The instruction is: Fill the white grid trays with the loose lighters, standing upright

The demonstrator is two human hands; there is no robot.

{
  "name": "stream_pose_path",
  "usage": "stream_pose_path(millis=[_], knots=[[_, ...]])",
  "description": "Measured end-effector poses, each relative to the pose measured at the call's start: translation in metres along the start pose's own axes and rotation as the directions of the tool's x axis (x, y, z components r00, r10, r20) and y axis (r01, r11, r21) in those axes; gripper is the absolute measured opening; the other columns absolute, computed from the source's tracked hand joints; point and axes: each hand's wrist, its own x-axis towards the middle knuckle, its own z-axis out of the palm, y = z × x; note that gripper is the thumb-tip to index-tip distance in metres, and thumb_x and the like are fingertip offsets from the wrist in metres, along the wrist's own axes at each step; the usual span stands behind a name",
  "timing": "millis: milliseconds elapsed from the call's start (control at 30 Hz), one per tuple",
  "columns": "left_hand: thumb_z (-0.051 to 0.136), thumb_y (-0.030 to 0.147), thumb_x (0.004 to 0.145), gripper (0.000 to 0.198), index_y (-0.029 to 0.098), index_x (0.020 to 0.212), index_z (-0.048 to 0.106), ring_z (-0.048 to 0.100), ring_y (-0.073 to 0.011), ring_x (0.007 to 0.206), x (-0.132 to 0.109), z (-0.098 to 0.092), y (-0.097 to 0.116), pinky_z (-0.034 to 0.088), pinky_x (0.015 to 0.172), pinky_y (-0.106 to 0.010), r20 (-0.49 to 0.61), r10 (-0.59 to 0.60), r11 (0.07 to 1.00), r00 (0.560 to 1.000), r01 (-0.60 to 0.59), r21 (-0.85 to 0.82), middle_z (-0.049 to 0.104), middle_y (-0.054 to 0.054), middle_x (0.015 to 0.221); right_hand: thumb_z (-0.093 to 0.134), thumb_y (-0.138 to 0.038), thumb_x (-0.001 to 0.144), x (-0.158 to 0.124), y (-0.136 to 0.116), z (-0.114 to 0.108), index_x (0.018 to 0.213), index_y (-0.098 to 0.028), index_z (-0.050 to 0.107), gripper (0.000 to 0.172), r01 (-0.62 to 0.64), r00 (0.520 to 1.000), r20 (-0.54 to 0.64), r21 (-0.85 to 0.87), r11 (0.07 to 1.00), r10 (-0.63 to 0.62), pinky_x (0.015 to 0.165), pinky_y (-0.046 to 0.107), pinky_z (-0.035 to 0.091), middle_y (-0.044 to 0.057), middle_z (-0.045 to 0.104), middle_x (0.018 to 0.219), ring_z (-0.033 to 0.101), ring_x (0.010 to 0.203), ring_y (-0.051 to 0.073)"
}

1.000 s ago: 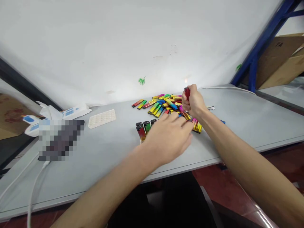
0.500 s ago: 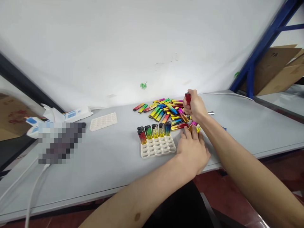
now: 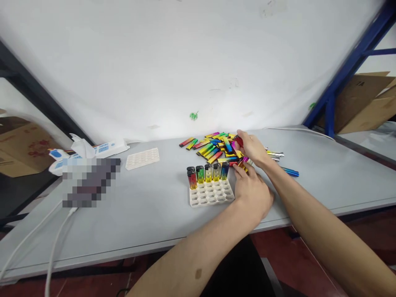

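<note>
My right hand is closed around a red lighter, low over the far right of a pile of shiny, multicoloured metallic lighter cases. Just in front of it, my left hand rests with its fingers apart on the near edge of the pile, touching cases there. What lies under its fingertips is partly hidden. Beside my left hand stands a white tray with oval holes. Several black-topped lighters stand upright in its back row, and a red one stands in front at the left.
A second white tray lies flat to the left. Further left are a white power strip, cables and a pixelated dark object. Loose cases lie right of my wrist. Cardboard boxes stand behind the blue frame.
My right hand has come down with the red lighter, from above the pile to just over it. The fingers of my left hand have shifted slightly on the cases. The view has moved a little.
</note>
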Motion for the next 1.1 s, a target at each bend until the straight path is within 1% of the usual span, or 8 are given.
stream_pose_path(millis=[167,300,400,533,600,767,867,1100], knots=[[0.057,0.040,0.085,0.055,0.002,0.124,0.066,0.036,-0.0473,0.139,-0.007,0.002,-0.002,0.030,0.109,-0.057,-0.061,0.025,0.996,0.998,-0.019,0.083,0.055,-0.026,0.139,0.043,-0.065,0.091,-0.002,-0.004,0.000,0.079,-0.018,0.062,0.052,0.065,0.994,0.074,0.149,0.987,-0.077,0.051,0.027,0.035,-0.001,0.050,0.062,0.044,0.053,0.011],[0.056,0.030,0.088,0.040,0.001,0.113,0.069,0.046,-0.0406,0.131,-0.032,-0.013,-0.017,0.039,0.103,-0.050,-0.283,0.174,0.984,0.943,-0.157,0.080,0.060,-0.026,0.132,0.064,-0.054,0.084,-0.010,-0.015,-0.007,0.080,-0.020,0.062,0.034,0.195,0.971,0.097,0.212,0.958,-0.220,0.057,0.026,0.041,0.000,0.059,0.074,0.051,0.062,0.012],[0.049,0.024,0.092,0.021,0.014,0.090,0.068,0.062,-0.0242,0.095,-0.055,-0.031,-0.054,0.047,0.086,-0.037,-0.517,0.327,0.924,0.791,-0.382,0.000,0.070,-0.010,0.094,0.069,-0.050,0.082,-0.019,-0.025,-0.013,0.082,-0.023,0.061,0.028,0.288,0.953,0.003,0.305,0.908,-0.303,0.055,0.028,0.043,0.000,0.059,0.073,0.053,0.060,0.012],[0.057,0.022,0.087,0.039,0.017,0.125,0.050,0.058,-0.0226,0.105,-0.076,-0.035,-0.128,0.049,0.089,-0.038,-0.816,0.100,0.931,0.570,-0.342,-0.125,0.061,-0.011,0.112,0.070,-0.049,0.082,-0.037,-0.040,-0.008,0.103,-0.028,0.061,0.031,0.438,0.899,-0.141,0.276,0.856,-0.414,0.058,0.032,0.048,0.000,0.060,0.076,0.058,0.061,0.015],[0.062,0.027,0.084,0.055,0.021,0.133,0.039,0.054,-0.0243,0.111,-0.082,-0.026,-0.161,0.050,0.087,-0.039,-0.793,-0.018,0.917,0.609,-0.306,-0.256,0.054,-0.011,0.120,0.071,-0.050,0.081,-0.050,-0.048,0.003,0.107,-0.029,0.060,0.035,0.498,0.865,-0.166,0.153,0.854,-0.474,0.063,0.034,0.051,0.002,0.063,0.082,0.062,0.068,0.018],[0.068,0.048,0.081,0.080,0.024,0.143,0.025,0.058,-0.0233,0.110,-0.089,-0.013,-0.191,0.048,0.095,-0.040,-0.200,-0.193,0.710,0.961,-0.005,-0.704,0.054,-0.011,0.129,0.074,-0.046,0.080,-0.074,-0.052,0.035,0.097,-0.026,0.067,0.027,0.712,0.686,0.072,-0.269,0.648,-0.724,0.079,0.040,0.050,0.007,0.067,0.090,0.062,0.090,0.025],[0.071,0.047,0.078,0.083,0.025,0.145,0.028,0.061,-0.0250,0.108,-0.088,-0.017,-0.187,0.048,0.094,-0.040,-0.009,-0.132,0.672,0.991,0.083,-0.736,0.061,-0.009,0.124,0.072,-0.043,0.083,-0.076,-0.044,0.048,0.095,-0.025,0.069,0.022,0.801,0.572,0.206,-0.347,0.488,-0.794,0.079,0.040,0.047,0.007,0.066,0.087,0.058,0.092,0.025],[0.070,0.037,0.078,0.064,0.026,0.135,0.044,0.066,-0.0221,0.099,-0.086,-0.026,-0.182,0.050,0.086,-0.033,0.001,-0.105,0.656,0.994,0.070,-0.751,0.068,-0.002,0.116,0.069,-0.043,0.085,-0.075,-0.037,0.056,0.094,-0.024,0.071,0.020,0.821,0.458,0.250,-0.487,0.298,-0.853,0.075,0.040,0.038,0.007,0.068,0.091,0.051,0.086,0.024]])
